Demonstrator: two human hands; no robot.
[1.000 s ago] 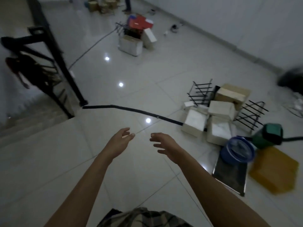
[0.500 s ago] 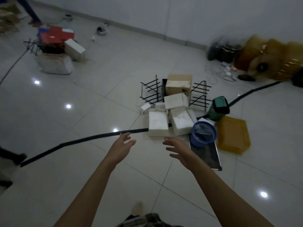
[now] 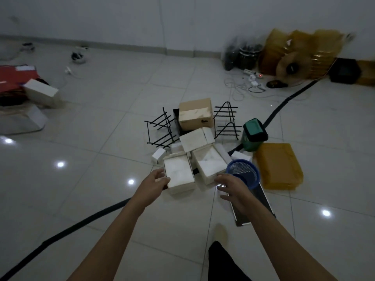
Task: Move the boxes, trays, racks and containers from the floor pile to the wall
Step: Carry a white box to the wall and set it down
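In the last second the pile has gone from well ahead to right at the hands, so a first pick-up looks imminent. The left hand (image 3: 154, 182), fingers spread and holding nothing, is at the near-left corner of the closest white box (image 3: 179, 174); I cannot tell whether it touches. The right hand (image 3: 233, 189), also open and empty, hovers before the second white box (image 3: 211, 165). Just right of it the blue mesh basket (image 3: 244, 175) lies tipped, seemingly empty. Beyond it, the green bin (image 3: 254, 132) leans, contents hidden.

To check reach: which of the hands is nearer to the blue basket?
Right. The right hand sits beside the blue basket; the left hand is at the white box, farther left.
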